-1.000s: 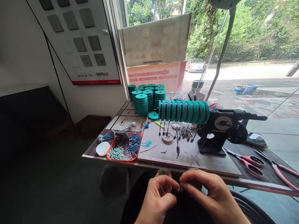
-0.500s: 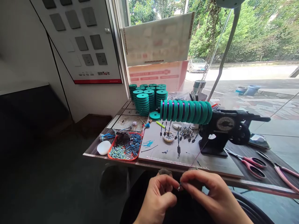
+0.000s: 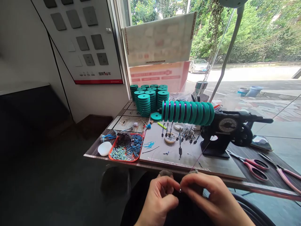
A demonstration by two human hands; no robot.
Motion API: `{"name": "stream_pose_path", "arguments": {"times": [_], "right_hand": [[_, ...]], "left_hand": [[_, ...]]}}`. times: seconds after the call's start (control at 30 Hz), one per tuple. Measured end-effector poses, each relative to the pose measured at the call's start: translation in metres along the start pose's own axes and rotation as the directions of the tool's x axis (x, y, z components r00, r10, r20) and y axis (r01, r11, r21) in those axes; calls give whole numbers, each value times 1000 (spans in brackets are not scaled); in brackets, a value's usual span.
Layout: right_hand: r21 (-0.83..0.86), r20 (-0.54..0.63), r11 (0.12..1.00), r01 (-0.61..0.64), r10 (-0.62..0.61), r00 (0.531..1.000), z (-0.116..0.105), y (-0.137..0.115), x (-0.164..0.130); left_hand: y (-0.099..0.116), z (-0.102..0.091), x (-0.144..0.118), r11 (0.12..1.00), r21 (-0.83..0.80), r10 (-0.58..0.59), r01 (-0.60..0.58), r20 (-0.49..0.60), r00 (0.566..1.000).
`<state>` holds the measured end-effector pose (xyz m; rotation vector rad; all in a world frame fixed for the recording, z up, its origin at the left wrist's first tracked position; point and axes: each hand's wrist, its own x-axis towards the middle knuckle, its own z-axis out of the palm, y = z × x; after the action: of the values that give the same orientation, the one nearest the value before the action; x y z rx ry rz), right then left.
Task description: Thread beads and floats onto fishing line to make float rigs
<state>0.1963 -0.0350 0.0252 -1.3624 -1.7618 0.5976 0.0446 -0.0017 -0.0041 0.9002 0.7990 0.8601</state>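
Observation:
Over the table's front edge, my left hand (image 3: 161,197) and my right hand (image 3: 211,195) meet fingertip to fingertip, both in a pinch. A tiny shiny metal piece (image 3: 180,190) shows at the left fingertips; its kind is too small to tell. A thin purplish line (image 3: 199,156) slants from the black hand-cranked winder (image 3: 227,125) down to my right hand, its end hidden by the fingers. Green foam spools (image 3: 188,112) wound with purple line sit in a row on the winder's shaft. Dark weighted rigs (image 3: 180,151) hang below them.
An orange-red tray (image 3: 125,160) of small beads and springs lies left, beside a white round piece (image 3: 104,148). Stacked green spools (image 3: 144,105) stand behind. A small bowl (image 3: 169,138) sits mid-board. Scissors (image 3: 255,169) and pliers (image 3: 282,174) lie right, under a lamp arm (image 3: 227,56).
My fingertips have drawn slightly closer together around the small metal piece, and less of it shows. The winder, spools and table things stay as they were.

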Motion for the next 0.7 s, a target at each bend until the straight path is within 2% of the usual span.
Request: {"name": "stream_pose_path", "arguments": {"times": [0.17, 0.23, 0.33, 0.43, 0.6, 0.7], "right_hand": [[-20, 14, 1000, 10, -10, 1000, 0, -1, 1], [-28, 5, 999, 20, -20, 1000, 0, 1, 0], [-5, -93, 999, 39, -39, 995, 2, 5, -6], [64, -185, 996, 60, -47, 982, 8, 11, -16], [259, -78, 964, -62, 85, 993, 29, 18, -27], [296, -99, 947, -121, 156, 983, 37, 18, -28]], "left_hand": [[-3, 0, 2, 1000, -22, -8, 9, 32, 999], [-3, 0, 2, 997, -66, -26, 27, 13, 1000], [0, 3, 2, 973, -204, -114, 105, -31, 993], [2, 7, 2, 919, -333, -228, 210, -16, 974], [-2, 7, 2, 833, -465, -322, 299, 32, 946], [-5, 6, 0, 827, -486, -306, 282, 32, 951]]}}
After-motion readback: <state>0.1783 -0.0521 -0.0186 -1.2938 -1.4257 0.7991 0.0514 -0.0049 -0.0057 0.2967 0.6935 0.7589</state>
